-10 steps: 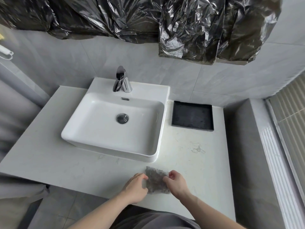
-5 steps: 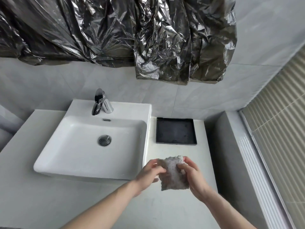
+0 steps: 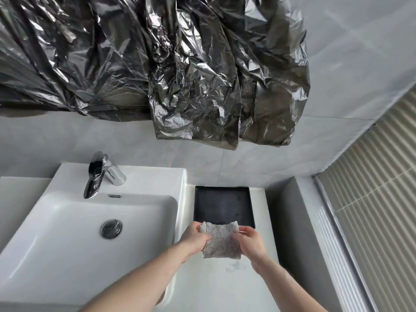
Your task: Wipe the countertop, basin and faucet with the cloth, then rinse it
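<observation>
A small speckled grey-white cloth (image 3: 221, 240) hangs spread in the air above the white countertop (image 3: 225, 287), just right of the basin. My left hand (image 3: 194, 238) pinches its upper left edge and my right hand (image 3: 251, 240) pinches its right edge. The white rectangular basin (image 3: 67, 239) fills the lower left, with a round chrome drain (image 3: 111, 228). A chrome faucet (image 3: 96, 174) stands on the basin's back ledge, its spout pointing into the bowl.
A black square tray (image 3: 222, 204) lies on the countertop right behind the cloth, against the grey tiled wall. Crinkled dark plastic sheeting (image 3: 157, 64) hangs over the wall above. A grey ledge (image 3: 290, 221) and ribbed blinds (image 3: 378, 199) bound the right side.
Both hands lifted the cloth off the countertop's front edge and carried it up and back toward the tray, spreading it out. The view tilted upward and shifted right.
</observation>
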### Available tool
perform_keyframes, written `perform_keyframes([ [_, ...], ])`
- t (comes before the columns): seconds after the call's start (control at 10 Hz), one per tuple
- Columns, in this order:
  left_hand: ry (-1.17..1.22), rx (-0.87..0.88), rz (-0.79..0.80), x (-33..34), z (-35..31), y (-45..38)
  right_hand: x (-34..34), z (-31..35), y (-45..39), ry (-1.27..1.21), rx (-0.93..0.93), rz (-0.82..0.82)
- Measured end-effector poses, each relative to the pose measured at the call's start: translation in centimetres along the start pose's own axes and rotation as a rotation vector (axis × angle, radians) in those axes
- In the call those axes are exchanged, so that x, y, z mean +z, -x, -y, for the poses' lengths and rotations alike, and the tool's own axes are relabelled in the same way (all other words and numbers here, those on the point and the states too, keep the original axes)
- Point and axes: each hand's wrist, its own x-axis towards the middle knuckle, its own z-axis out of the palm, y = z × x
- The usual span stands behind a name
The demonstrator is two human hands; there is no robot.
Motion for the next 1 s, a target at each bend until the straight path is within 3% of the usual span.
perform_keyframes([
  [0.3,-0.19,0.095,-0.052,-0.9,-7.0,-6.8,1.1,4.9,-9.0,0.192,-0.163,-0.062],
  [0.6,-1.011,0.272,0.147,0.1,-3.7,-7.2,2.1,1.1,-9.9,0.865,-0.179,0.132],
  [0.7,-1.099,0.262,0.168,0.1,-3.3,-6.7,2.1,1.3,-8.4,0.984,-0.183,0.152],
  [0.9,-0.873,0.365,0.045,-1.7,-2.3,-2.8,1.6,3.1,-4.9,0.951,-0.268,0.171],
  [1.0,-0.697,0.424,-0.043,-3.3,-1.3,1.5,0.9,3.9,-1.7,0.879,-0.42,0.158],
])
